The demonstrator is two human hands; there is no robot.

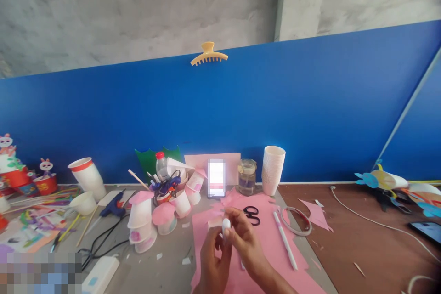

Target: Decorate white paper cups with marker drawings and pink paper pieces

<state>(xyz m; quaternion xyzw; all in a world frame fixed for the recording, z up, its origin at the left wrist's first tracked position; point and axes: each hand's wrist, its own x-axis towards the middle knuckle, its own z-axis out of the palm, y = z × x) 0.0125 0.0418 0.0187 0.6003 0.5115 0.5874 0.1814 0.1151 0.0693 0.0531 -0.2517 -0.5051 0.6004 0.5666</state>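
Observation:
Both hands meet over the pink paper [272, 243] at the bottom middle. Between their fingertips is a small white round-ended object [226, 225], perhaps the end of a marker; most of it is covered by fingers. My right hand [246, 241] pinches it with thumb and fingers from the right. Pressed against its left side are the curled fingers of my left hand [215, 257]. Black-handled scissors [252, 216] lie just beyond my right hand, and a white marker [285, 241] rests on the paper further right.
A blurred lit phone [216, 177] stands ahead, beside a glass jar [247, 177] and stacked paper cups [273, 170]. Pink-decorated cups [140, 218], a blue glue gun [115, 204] and a white power strip [100, 275] are left. A roll of tape [295, 221] lies right, before a blue partition [292, 105].

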